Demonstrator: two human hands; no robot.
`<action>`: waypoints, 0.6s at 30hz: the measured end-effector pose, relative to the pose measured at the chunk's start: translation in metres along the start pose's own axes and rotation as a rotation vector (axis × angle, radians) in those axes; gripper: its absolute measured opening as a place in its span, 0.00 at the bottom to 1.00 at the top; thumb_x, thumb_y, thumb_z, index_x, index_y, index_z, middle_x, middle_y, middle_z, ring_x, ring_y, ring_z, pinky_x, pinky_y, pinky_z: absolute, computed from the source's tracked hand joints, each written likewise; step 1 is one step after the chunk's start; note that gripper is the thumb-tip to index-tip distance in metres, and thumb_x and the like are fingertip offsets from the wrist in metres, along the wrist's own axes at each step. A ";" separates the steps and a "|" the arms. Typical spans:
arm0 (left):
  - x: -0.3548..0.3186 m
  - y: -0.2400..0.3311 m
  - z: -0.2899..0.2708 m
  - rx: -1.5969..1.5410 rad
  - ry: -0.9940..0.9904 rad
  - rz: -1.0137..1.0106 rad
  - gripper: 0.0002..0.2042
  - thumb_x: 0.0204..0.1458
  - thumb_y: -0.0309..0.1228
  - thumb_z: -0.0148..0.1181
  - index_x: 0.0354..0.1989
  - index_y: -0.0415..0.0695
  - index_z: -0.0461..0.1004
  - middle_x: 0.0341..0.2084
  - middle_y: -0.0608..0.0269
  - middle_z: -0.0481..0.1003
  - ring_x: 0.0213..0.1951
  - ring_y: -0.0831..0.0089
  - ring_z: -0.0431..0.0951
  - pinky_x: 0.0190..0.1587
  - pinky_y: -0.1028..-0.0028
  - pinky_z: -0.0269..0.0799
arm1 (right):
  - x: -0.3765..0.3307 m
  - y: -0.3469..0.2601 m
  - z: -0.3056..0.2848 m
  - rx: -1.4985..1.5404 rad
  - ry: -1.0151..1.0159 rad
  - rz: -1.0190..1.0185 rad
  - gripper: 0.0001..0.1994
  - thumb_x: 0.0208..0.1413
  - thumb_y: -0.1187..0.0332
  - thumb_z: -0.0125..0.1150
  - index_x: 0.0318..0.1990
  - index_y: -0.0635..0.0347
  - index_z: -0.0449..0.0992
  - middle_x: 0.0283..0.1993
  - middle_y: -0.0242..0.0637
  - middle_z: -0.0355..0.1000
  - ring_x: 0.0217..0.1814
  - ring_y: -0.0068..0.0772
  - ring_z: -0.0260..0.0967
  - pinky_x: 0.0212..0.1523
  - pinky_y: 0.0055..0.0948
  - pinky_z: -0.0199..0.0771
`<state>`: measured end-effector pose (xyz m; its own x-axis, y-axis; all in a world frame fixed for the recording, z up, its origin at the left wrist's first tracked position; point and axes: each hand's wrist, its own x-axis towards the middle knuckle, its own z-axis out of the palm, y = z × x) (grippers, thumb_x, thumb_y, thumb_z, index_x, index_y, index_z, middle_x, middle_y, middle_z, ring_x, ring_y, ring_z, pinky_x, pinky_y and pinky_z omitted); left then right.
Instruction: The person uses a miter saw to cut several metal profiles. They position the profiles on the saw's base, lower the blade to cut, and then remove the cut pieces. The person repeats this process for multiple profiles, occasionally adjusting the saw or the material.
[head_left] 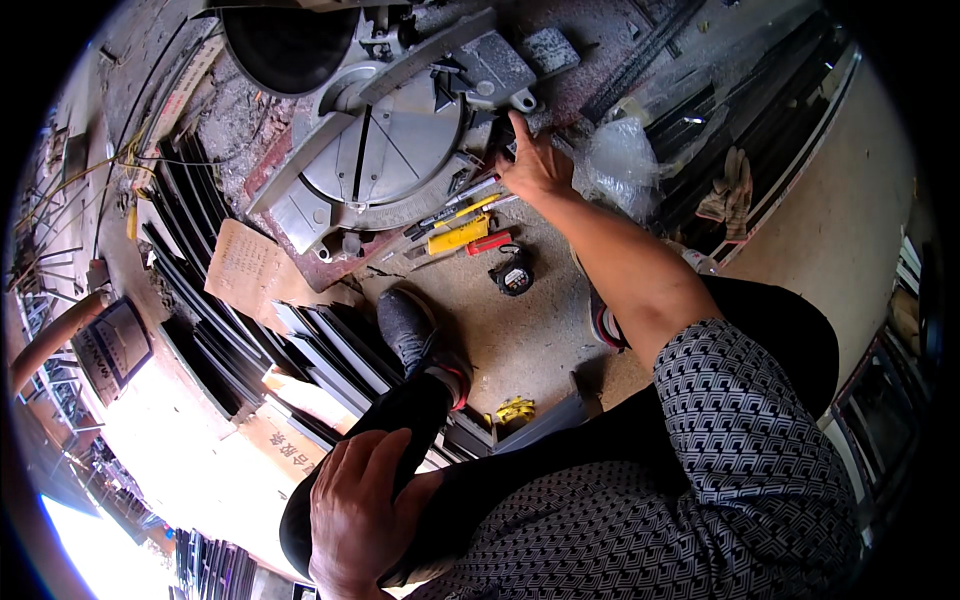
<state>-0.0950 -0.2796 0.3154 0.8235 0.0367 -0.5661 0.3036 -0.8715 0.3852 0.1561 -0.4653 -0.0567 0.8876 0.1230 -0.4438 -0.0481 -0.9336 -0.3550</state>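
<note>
My right hand (538, 165) reaches to the right side of a miter saw's metal base (390, 150), one finger stretched out and the others partly hidden. Nothing shows in its grasp. On the floor just below it lie a yellow pencil (478, 206), a yellow-handled tool (460, 235), a red-handled tool (489, 243) and a black tape measure (514, 278). Over my bent left knee rests my left hand (358, 510), its fingers lying flat with nothing held.
Dark strips (330, 340) lie left of my shoe (408, 325), partly under a cardboard piece (250, 275). At right are crumpled clear plastic (620, 165), long dark profiles (780, 100) and a work glove (730, 195). The round saw blade or guard (285, 45) stands at the top.
</note>
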 end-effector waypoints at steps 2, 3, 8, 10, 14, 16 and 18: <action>0.000 0.001 -0.001 -0.025 -0.011 -0.021 0.22 0.51 0.38 0.73 0.50 0.39 0.78 0.43 0.50 0.80 0.44 0.50 0.82 0.47 0.58 0.79 | -0.004 -0.004 -0.008 0.014 -0.014 -0.021 0.42 0.60 0.49 0.65 0.78 0.29 0.47 0.61 0.62 0.67 0.55 0.69 0.76 0.52 0.61 0.77; 0.000 0.002 -0.002 -0.038 -0.016 -0.033 0.21 0.51 0.37 0.72 0.50 0.39 0.78 0.43 0.48 0.80 0.44 0.48 0.82 0.48 0.57 0.79 | -0.005 -0.006 -0.011 0.020 -0.021 -0.031 0.42 0.60 0.49 0.65 0.78 0.29 0.47 0.61 0.62 0.67 0.55 0.69 0.76 0.52 0.62 0.77; 0.001 0.001 -0.002 -0.046 -0.020 -0.043 0.21 0.52 0.37 0.72 0.50 0.39 0.78 0.42 0.49 0.80 0.44 0.48 0.82 0.47 0.57 0.79 | 0.004 0.003 0.006 -0.012 0.078 -0.107 0.37 0.63 0.52 0.62 0.76 0.30 0.51 0.57 0.60 0.69 0.50 0.69 0.77 0.48 0.61 0.78; 0.000 0.000 -0.002 -0.044 -0.016 -0.040 0.21 0.51 0.37 0.72 0.50 0.39 0.78 0.42 0.49 0.80 0.44 0.48 0.82 0.47 0.57 0.79 | 0.008 0.006 0.010 -0.028 0.092 -0.129 0.34 0.63 0.52 0.61 0.75 0.29 0.54 0.56 0.59 0.70 0.48 0.69 0.77 0.46 0.61 0.78; -0.001 -0.001 -0.001 -0.045 -0.009 -0.039 0.21 0.51 0.37 0.72 0.50 0.40 0.78 0.42 0.50 0.79 0.44 0.49 0.82 0.47 0.57 0.79 | 0.014 0.013 0.014 -0.052 0.143 -0.187 0.30 0.65 0.54 0.59 0.73 0.29 0.58 0.54 0.56 0.71 0.46 0.67 0.77 0.43 0.61 0.79; 0.000 0.000 -0.002 -0.044 -0.011 -0.044 0.21 0.50 0.37 0.72 0.50 0.40 0.78 0.42 0.50 0.79 0.44 0.49 0.82 0.47 0.57 0.79 | 0.014 0.016 0.014 -0.059 0.143 -0.199 0.29 0.65 0.54 0.59 0.73 0.29 0.59 0.53 0.56 0.71 0.45 0.67 0.78 0.43 0.60 0.79; 0.000 0.000 -0.003 -0.042 -0.012 -0.048 0.21 0.50 0.36 0.73 0.50 0.40 0.79 0.42 0.50 0.79 0.44 0.48 0.82 0.47 0.57 0.79 | 0.012 0.019 0.012 -0.052 0.117 -0.188 0.29 0.65 0.55 0.59 0.72 0.28 0.59 0.53 0.57 0.70 0.46 0.67 0.78 0.45 0.59 0.79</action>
<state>-0.0933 -0.2782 0.3179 0.8018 0.0719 -0.5933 0.3627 -0.8475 0.3875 0.1601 -0.4776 -0.0787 0.9261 0.2591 -0.2744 0.1438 -0.9145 -0.3781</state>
